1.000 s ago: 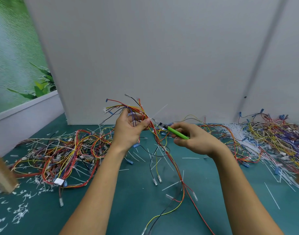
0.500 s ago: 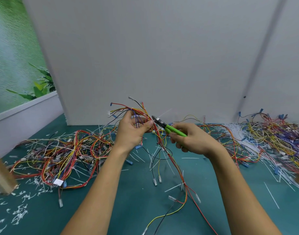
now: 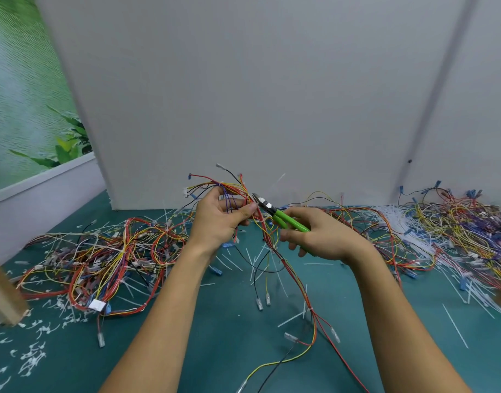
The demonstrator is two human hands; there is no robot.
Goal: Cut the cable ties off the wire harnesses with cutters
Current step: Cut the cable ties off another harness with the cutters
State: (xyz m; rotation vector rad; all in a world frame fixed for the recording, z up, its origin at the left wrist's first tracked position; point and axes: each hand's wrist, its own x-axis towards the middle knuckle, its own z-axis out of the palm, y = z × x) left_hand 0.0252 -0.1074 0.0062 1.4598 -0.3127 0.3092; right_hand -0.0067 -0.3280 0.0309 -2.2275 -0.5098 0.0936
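Observation:
My left hand [image 3: 219,222] grips a wire harness [image 3: 289,268] of red, yellow and black wires, held up above the teal table [image 3: 215,350]. A thin white cable tie tail [image 3: 279,178] sticks up from the bundle near my fingers. My right hand [image 3: 323,236] holds green-handled cutters [image 3: 280,217]. Their metal jaws point up and left and sit at the bundle right beside my left thumb. The harness trails down over the table toward me, with another white tie [image 3: 303,312] on its lower part.
A heap of harnesses [image 3: 101,256] lies at the left, another heap [image 3: 456,231] at the right. Cut white tie pieces [image 3: 30,355] litter the table. A grey panel [image 3: 258,95] stands behind. Wooden posts [image 3: 2,296] rise at the left and right edges.
The cutters have swung up and left, so the jaws now reach the bundle at my left thumb. My left hand has stayed on the harness, which sits slightly higher in view.

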